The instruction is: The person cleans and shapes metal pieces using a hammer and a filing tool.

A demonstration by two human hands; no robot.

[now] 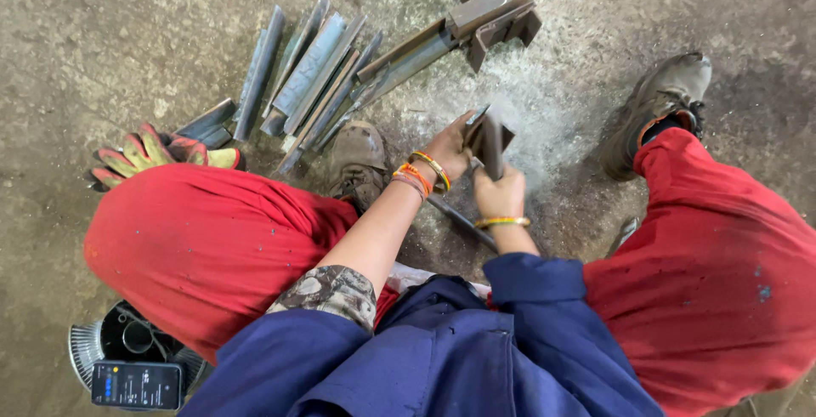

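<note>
The person squats on the floor (102, 34), knees wide, so both hands meet low between the boots. The left hand (450, 147) and the right hand (501, 194) clench one dark metal piece (489, 141), held on edge above a patch of pale filings (527, 102), likely to keep it steady. It sits just right of centre. A thin rod (459, 217) lies below the hands. At 11 o'clock, cut bars (314, 73) lie fanned within reach; gloves (157, 152) rest at 9 o'clock.
</note>
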